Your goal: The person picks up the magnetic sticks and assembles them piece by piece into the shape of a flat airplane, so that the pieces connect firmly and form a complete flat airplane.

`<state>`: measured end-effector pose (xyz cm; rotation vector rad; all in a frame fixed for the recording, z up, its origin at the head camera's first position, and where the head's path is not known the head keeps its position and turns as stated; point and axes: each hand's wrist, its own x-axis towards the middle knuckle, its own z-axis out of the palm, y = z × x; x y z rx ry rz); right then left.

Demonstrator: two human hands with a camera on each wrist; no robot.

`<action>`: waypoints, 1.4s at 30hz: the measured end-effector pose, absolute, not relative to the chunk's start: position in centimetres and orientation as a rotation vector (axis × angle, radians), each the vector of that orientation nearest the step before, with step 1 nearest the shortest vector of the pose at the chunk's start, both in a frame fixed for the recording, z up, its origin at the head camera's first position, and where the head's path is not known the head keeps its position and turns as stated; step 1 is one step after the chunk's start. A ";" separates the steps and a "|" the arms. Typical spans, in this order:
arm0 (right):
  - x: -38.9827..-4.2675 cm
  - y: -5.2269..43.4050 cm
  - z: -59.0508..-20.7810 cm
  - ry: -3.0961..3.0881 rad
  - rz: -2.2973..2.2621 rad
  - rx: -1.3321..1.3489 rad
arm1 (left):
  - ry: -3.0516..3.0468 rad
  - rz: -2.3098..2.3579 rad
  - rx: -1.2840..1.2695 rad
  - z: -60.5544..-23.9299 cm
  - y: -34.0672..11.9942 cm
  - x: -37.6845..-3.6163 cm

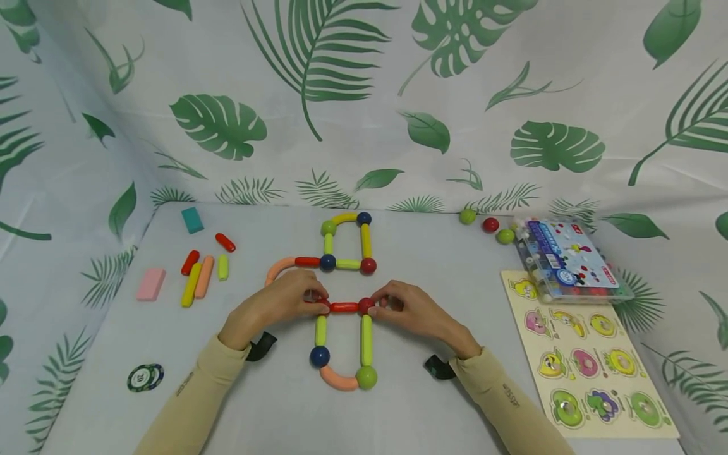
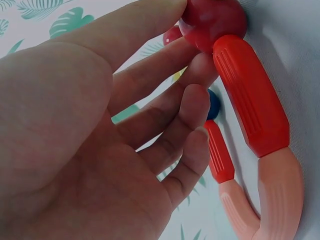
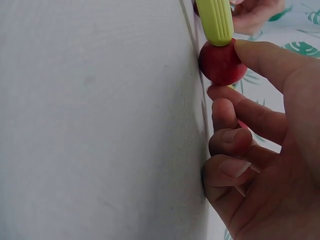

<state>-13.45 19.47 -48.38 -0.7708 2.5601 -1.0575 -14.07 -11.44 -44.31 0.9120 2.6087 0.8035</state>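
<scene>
My left hand (image 1: 284, 296) pinches a red ball (image 2: 215, 22) between thumb and fingertips. In the left wrist view a red stick (image 2: 252, 95) runs from that ball into a curved pink stick (image 2: 282, 187). With thumb and index finger, my right hand (image 1: 414, 309) pinches another red ball (image 3: 223, 62), joined to a light green stick (image 3: 216, 20). A short red stick (image 1: 344, 308) spans the two balls. Below them hang green sticks, a dark blue ball (image 1: 320, 356), a curved pink stick (image 1: 339, 379) and a green ball (image 1: 366, 377), forming a loop.
Behind the hands lies an upper loop with a yellow stick (image 1: 366, 241) and coloured balls. Loose sticks (image 1: 205, 277), a pink block (image 1: 151, 284) and round chips (image 1: 145, 377) lie left. A plastic box (image 1: 574, 259) overlaps a fruit puzzle board (image 1: 591, 417) at right.
</scene>
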 end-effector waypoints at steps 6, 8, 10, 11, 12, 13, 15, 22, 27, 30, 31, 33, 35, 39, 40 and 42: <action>-13.4 19.6 -48.4 2.554 -1.062 -0.795 | 2.602 0.800 0.915 -44.4 -11.4 -14.1; -13.4 19.6 -48.4 2.554 -1.065 -0.800 | 2.603 0.795 0.915 -44.4 -11.4 -14.2; -13.5 19.6 -48.5 2.558 -1.062 -0.802 | 2.600 0.799 0.899 -44.4 -11.5 -14.2; -13.5 19.6 -48.5 2.559 -1.061 -0.801 | 2.601 0.804 0.885 -44.3 -11.5 -14.2; -13.5 19.6 -48.5 2.559 -1.060 -0.798 | 2.604 0.812 0.861 -44.2 -11.7 -14.2; -13.5 19.7 -48.5 2.559 -1.058 -0.794 | 2.613 0.823 0.830 -44.1 -11.9 -14.3; -13.5 19.7 -48.5 2.557 -1.053 -0.784 | 2.644 0.859 0.746 -43.8 -12.7 -14.4; -13.5 19.8 -48.5 2.546 -1.056 -0.769 | 2.918 0.902 0.377 -43.2 -18.5 -14.6; -13.6 19.9 -48.6 2.554 -1.042 -0.767 | 3.097 0.891 0.209 -43.4 -23.0 -13.9; -13.6 20.0 -48.5 2.555 -1.031 -0.759 | 3.152 0.859 0.130 -43.7 -25.0 -13.3; -13.6 20.0 -48.5 2.554 -1.033 -0.756 | 3.144 0.844 0.096 -43.8 -25.4 -13.2; -13.6 20.0 -48.4 2.555 -1.036 -0.757 | 3.102 0.776 0.030 -43.8 -26.1 -13.1; -13.5 19.9 -48.4 2.556 -1.043 -0.764 | 3.060 0.725 -0.013 -44.0 -26.5 -13.1; -13.6 19.6 -48.4 2.554 -1.039 -0.764 | 3.034 0.655 -0.077 -44.5 -26.7 -13.1; -13.6 19.7 -48.4 2.552 -1.040 -0.762 | 3.041 0.646 -0.089 -44.6 -26.5 -13.2; -13.6 19.7 -48.4 2.547 -1.041 -0.758 | 3.030 0.635 -0.133 -44.7 -26.3 -13.2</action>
